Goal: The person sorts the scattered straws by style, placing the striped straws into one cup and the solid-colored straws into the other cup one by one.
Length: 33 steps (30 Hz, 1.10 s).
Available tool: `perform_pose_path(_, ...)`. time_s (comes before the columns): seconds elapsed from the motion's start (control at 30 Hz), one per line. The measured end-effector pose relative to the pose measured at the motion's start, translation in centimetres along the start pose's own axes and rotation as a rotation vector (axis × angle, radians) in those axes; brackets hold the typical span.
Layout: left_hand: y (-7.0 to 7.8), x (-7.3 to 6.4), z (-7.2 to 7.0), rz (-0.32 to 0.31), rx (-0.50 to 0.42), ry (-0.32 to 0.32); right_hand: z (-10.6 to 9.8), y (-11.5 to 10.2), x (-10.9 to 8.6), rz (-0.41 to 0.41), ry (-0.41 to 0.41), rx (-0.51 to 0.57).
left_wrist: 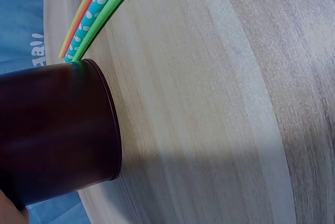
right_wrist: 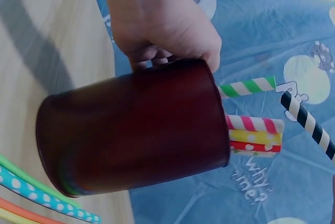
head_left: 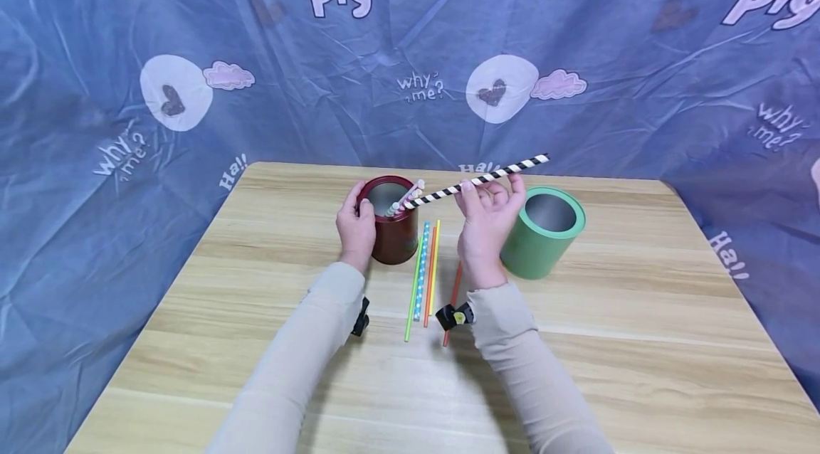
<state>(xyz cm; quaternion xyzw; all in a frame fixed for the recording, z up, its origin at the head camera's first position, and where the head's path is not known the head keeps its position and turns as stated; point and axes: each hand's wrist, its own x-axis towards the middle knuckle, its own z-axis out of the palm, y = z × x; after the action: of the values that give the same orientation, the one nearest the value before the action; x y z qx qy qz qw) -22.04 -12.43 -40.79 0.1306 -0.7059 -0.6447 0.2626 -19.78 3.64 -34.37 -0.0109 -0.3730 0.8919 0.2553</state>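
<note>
While the left hand (head_left: 356,230) grips the dark red can (head_left: 395,240), the right hand (head_left: 489,230) pinches the black-and-white straw (head_left: 496,174), its long axis running from two-thirty down to eight-thirty, lower end near the can's mouth. From the right hand, that can lies at nine o'clock and the green can (head_left: 530,247) near three; open worktop (head_left: 256,262) extends beyond toward eight, far edge at twelve.

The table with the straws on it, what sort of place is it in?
Probably a small indoor corner screened off for a tabletop activity. Blue cloth printed with hearts and words hangs behind and beside the wood-patterned table, where colourful straws lie and a green can stands.
</note>
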Motion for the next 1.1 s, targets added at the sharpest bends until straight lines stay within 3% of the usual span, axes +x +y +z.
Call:
perform_pose_path(0.37, 0.0, -0.1, 0.0, 0.000, -0.019, -0.006, 1.5, 0.3, -0.5, -0.187, -0.158, -0.033)
perform_pose_path(0.7, 0.1, -0.1, -0.1, 0.007, -0.017, 0.001, 1.9, 1.8, -1.2, -0.455, -0.356, -0.234)
perform_pose_path(0.83, 0.0, -0.1, -0.1, 0.019, -0.019, 0.004, 1.9, 2.4, -1.5, -0.471, -0.414, -0.299)
perform_pose_path(1.1, 0.1, -0.1, -0.1, 0.020, -0.011, -0.003, 1.5, 3.2, -1.9, -0.459, -0.446, -0.420)
